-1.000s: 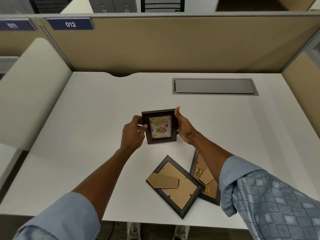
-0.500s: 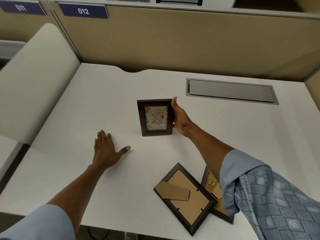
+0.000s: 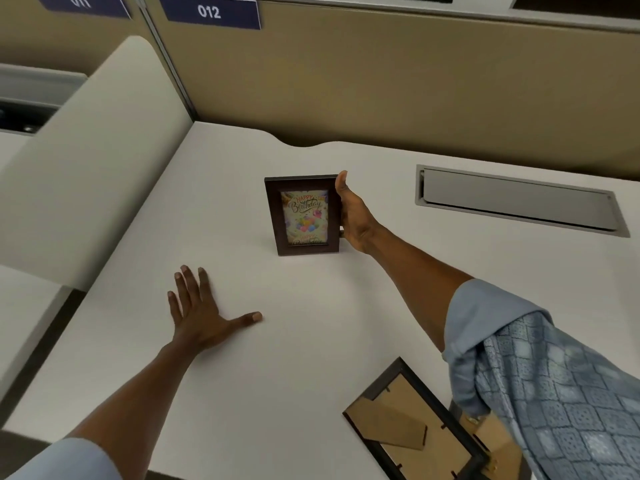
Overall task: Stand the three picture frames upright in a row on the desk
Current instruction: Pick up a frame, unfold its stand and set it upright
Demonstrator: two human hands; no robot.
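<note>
- Right hand (image 3: 353, 216) grips the upright birthday frame (image 3: 302, 214); letting go before its unseen stand braces could topple it.
- Left hand (image 3: 199, 311), spread flat on the surface (image 3: 311, 341) at 8 o'clock, holds nothing.

At centre frame, the upright picture frame (image 3: 302, 214) is showing a dark brown border around a card of pastel balloons with red and dark lettering. At the lower right, the face-down frame (image 3: 417, 427) is showing a tan cardboard back inside a black edge. The desk (image 3: 311, 341) is looking off-white, the partition (image 3: 415, 81) tan, the number plates (image 3: 211, 12) navy with white digits. The sleeve (image 3: 554, 386) at the right is showing pale blue with a tiled pattern.
</note>
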